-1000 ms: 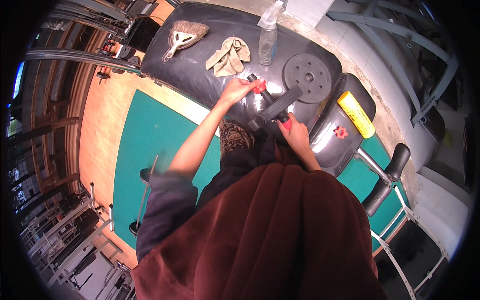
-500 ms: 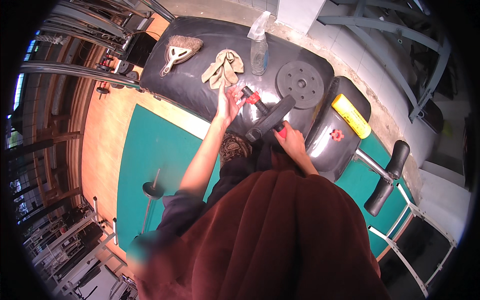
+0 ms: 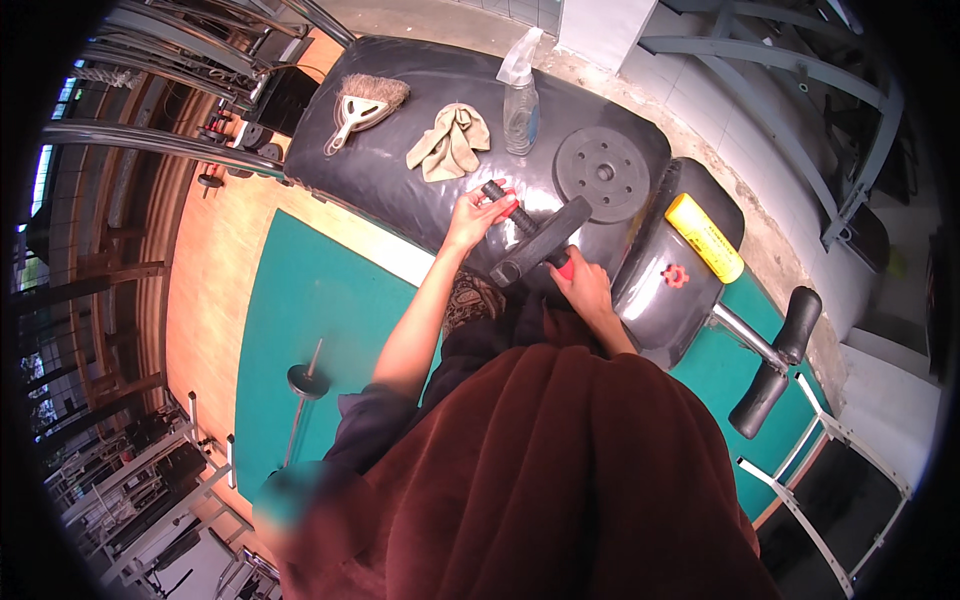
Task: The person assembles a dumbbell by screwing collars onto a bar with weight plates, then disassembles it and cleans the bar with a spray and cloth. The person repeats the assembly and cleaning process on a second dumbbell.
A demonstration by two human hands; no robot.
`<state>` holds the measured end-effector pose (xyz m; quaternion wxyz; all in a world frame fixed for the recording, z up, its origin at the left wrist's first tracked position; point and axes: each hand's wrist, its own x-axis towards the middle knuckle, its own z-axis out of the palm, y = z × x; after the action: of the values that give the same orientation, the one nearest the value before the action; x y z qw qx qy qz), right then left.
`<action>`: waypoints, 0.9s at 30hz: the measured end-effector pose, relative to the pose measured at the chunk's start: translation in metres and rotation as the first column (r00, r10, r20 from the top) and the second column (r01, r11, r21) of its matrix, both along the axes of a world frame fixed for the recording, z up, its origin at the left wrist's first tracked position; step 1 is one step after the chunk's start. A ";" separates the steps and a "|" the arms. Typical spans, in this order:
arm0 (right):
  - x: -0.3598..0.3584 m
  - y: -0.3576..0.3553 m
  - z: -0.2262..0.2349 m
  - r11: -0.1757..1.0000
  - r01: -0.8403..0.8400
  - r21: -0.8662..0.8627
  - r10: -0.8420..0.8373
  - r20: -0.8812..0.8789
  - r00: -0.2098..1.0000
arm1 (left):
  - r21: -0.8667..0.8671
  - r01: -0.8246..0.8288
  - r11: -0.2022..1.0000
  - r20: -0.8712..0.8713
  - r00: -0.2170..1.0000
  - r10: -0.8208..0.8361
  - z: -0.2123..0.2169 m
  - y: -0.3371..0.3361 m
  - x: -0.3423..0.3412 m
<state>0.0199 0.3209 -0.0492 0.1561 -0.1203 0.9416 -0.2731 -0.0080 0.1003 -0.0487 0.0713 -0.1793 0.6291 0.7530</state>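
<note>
My right hand [image 3: 588, 290] is wrapped round the red and black grip of a dumbbell bar [image 3: 526, 222], held at a slant above my lap. A dark weight plate [image 3: 543, 243] is seated on that bar, seen nearly edge-on. My left hand [image 3: 474, 217] has its fingers closed on a red star-shaped collar nut [image 3: 509, 203] near the bar's threaded far end. The fingers partly cover this nut. A second red star nut [image 3: 675, 275] lies on the small bench pad, right of my right hand.
On the black padded bench [image 3: 420, 85] lie a hand brush [image 3: 362, 108], a beige cloth [image 3: 450, 143], a clear spray bottle [image 3: 520, 100] and a loose round plate [image 3: 602, 174]. A yellow canister [image 3: 704, 238] rests on the smaller pad. A barbell [image 3: 308, 381] sits on the green mat.
My left hand went from open beside the threaded end to closed on the red nut. The right hand keeps its hold on the bar.
</note>
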 end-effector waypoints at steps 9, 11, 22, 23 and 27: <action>0.000 0.001 0.006 1.000 0.022 -0.006 -0.022 -0.002 1.000 | -0.271 0.076 0.960 0.312 0.950 0.013 0.017 0.008 -0.028; 0.001 0.001 0.007 1.000 0.007 0.023 -0.008 0.033 0.999 | -0.383 0.183 0.906 0.412 0.911 -0.010 0.028 0.006 -0.028; -0.009 0.010 -0.006 0.967 -0.017 -0.253 0.068 0.194 0.979 | 0.463 -0.200 0.864 0.260 0.962 0.083 0.017 0.037 0.021; -0.011 0.012 -0.005 0.970 -0.017 -0.243 0.075 0.232 0.970 | 0.371 -0.086 0.925 0.144 0.989 0.034 0.021 0.039 0.033; -0.013 0.016 -0.002 0.950 0.004 -0.311 0.125 0.394 0.911 | -0.019 0.071 0.997 0.082 0.994 -0.069 0.041 0.051 0.049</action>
<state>0.0070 0.3367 -0.0513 0.3374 -0.1127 0.8303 -0.4290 0.0407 0.1518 -0.0078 0.1212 -0.1883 0.6398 0.7352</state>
